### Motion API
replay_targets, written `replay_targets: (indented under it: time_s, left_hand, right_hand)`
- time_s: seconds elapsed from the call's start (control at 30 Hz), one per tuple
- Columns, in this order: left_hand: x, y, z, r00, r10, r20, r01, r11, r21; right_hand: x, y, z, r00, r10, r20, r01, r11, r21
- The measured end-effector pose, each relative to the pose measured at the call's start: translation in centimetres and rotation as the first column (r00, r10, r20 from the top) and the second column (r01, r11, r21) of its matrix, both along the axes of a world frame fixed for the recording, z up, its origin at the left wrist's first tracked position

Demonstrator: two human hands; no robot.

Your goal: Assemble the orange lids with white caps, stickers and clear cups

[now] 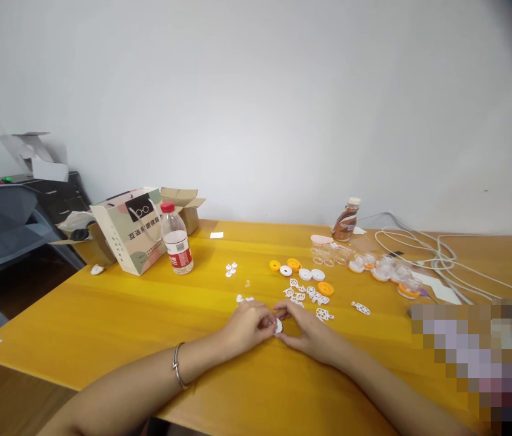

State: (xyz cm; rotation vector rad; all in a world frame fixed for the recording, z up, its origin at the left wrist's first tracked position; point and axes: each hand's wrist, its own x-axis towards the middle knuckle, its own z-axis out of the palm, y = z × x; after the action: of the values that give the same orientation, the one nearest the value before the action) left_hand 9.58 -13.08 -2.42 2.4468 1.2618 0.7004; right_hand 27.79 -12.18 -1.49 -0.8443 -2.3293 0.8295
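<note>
My left hand (247, 326) and my right hand (306, 330) meet over the yellow table (114, 321), fingertips pinched together on a small white plastic piece (278, 326). A bracelet circles my left wrist. Just beyond my fingers lie several flat white cut-out parts (309, 296) and round white and orange discs (303, 271). A few tiny white bits (231, 269) lie further left.
A water bottle with a red cap (176, 238), a printed paper bag (129, 230) and an open cardboard box (187, 206) stand at the back left. A brown drink bottle (346, 220), clear round cases (385, 270) and white cables (437, 254) lie at the back right. A grey desk (1, 212) stands left.
</note>
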Motion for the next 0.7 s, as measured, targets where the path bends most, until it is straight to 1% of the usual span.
replay_targets:
  time_s: [0.23,0.4,0.6,0.7]
  left_hand:
    - [0.01,-0.26,-0.06,1.0,-0.003,0.02,0.002,0.998,0.069]
    - [-0.02,-0.41,0.12,1.0,0.008,0.021,-0.008,0.999,0.039]
    - [0.02,-0.24,0.4,1.0,-0.003,-0.005,0.003,0.999,-0.048]
    - [0.08,-0.19,0.07,1.0,0.001,-0.023,-0.001,1.0,0.006]
  right_hand:
    - [0.05,-0.1,0.28,0.999,0.008,0.032,-0.008,1.0,-0.004]
    - [0.1,-0.22,0.31,0.999,0.006,0.032,-0.006,1.0,-0.012]
    - [0.02,-0.24,0.25,1.0,-0.002,0.017,0.002,1.0,-0.023]
    - [-0.09,-0.32,0.42,1.0,-0.004,0.002,0.004,0.999,-0.035]
